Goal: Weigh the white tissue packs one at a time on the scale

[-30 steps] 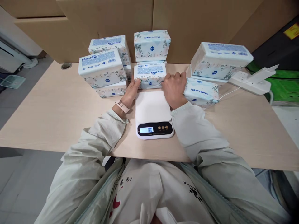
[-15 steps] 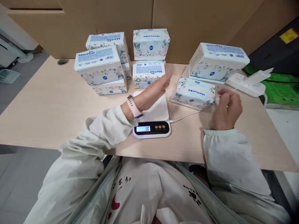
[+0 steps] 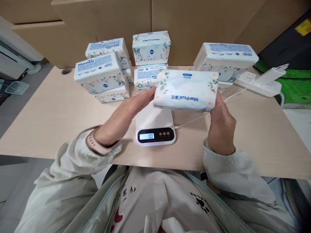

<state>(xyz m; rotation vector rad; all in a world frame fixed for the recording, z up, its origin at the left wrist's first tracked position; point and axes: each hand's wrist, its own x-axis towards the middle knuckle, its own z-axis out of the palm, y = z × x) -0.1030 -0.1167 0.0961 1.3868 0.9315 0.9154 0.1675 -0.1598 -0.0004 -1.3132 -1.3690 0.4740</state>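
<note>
Between my two hands a pack of tissues is held up off the table, partly over the kitchen scale and to its right. My left hand presses on the pack's left end, with fingers stretched along it. At the pack's right end, my right hand grips it, its fingers mostly hidden behind. The scale's lit display reads 0.0, and nothing rests on its white plate.
Stacked tissue packs stand at the back left, back middle and right. A white power strip lies at the right edge. A thin white cable runs to the scale. Cardboard walls the back.
The pack that lay on the table at the right has been lifted and moved left between both hands. My left hand has drawn left, off the scale. The display went from 3.0 to 0.0.
</note>
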